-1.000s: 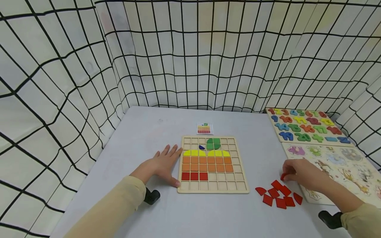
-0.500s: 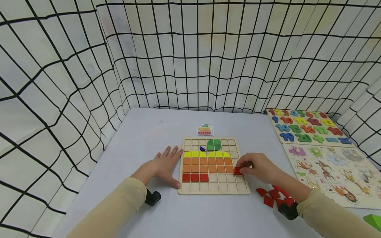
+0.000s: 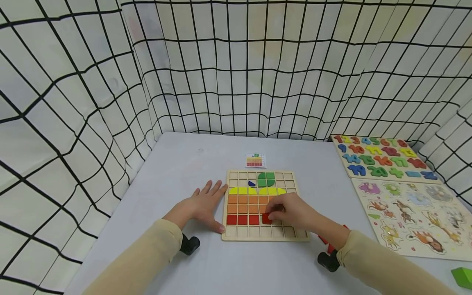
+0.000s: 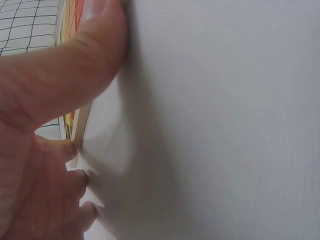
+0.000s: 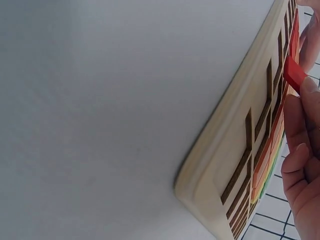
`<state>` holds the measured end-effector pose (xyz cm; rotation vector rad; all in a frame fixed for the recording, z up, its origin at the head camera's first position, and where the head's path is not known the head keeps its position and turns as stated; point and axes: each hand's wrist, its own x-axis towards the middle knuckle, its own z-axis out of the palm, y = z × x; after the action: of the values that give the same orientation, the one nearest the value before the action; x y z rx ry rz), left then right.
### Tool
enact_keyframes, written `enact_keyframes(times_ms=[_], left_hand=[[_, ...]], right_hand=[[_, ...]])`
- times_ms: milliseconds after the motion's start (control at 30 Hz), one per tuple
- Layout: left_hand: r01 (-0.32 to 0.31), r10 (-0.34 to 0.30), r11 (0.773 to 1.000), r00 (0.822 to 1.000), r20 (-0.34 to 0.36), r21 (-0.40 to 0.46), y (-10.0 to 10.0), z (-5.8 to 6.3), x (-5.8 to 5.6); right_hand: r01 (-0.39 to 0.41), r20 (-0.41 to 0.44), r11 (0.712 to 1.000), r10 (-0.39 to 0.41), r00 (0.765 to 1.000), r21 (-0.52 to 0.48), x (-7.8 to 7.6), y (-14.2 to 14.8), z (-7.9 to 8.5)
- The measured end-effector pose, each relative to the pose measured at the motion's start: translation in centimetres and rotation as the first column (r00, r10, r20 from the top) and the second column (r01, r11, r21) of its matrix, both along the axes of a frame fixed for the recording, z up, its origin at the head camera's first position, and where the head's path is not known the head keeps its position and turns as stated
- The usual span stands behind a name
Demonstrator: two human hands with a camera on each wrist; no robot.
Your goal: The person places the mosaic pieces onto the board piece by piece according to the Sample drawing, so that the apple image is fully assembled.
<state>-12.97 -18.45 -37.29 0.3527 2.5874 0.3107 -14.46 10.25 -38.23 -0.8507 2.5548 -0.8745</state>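
Note:
A wooden grid board (image 3: 254, 234) lies on the table, filled with green and yellow pieces, two orange rows and part of a red row. My left hand (image 3: 199, 208) is spread beside it, thumb and fingertips at its left edge. Over the red row, just right of the three red squares (image 3: 242, 219), my right hand (image 3: 293, 211) pinches a red square tile (image 3: 266, 218). In the right wrist view that tile (image 5: 294, 74) tilts between thumb and finger, above the grid. A small dark blue piece (image 3: 252, 183) lies near the green ones.
A small picture card (image 3: 255, 160) lies behind the board. Loose red pieces (image 3: 330, 248) are partly hidden under my right forearm. To the right are a number puzzle (image 3: 383, 159), an animal puzzle (image 3: 416, 213) and a green block (image 3: 461, 277). Black netting surrounds the table.
My right hand has carried a red tile from the loose pile leftward, across the board's right edge, to the red row. The left hand has stayed in place.

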Motion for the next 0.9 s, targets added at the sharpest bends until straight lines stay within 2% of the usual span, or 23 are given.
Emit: enact_keyframes(times_ms=[400,667,900], left_hand=[[-0.007,0.007,1.000,1.000,0.006,0.012,0.1,0.2,0.0],[-0.006,0.006,1.000,1.000,0.006,0.000,0.2,0.1,-0.1],[-0.008,0.008,1.000,1.000,0.003,0.000,0.1,-0.1,-0.2]], right_hand=[[0.041,-0.053,0.996,-0.037,0.998,0.075,0.5,-0.9,-0.3],[0.050,-0.062,0.995,-0.044,0.997,0.086,0.9,-1.2,-0.2],[0.079,-0.088,0.992,-0.070,0.994,0.099,0.5,0.5,0.5]])
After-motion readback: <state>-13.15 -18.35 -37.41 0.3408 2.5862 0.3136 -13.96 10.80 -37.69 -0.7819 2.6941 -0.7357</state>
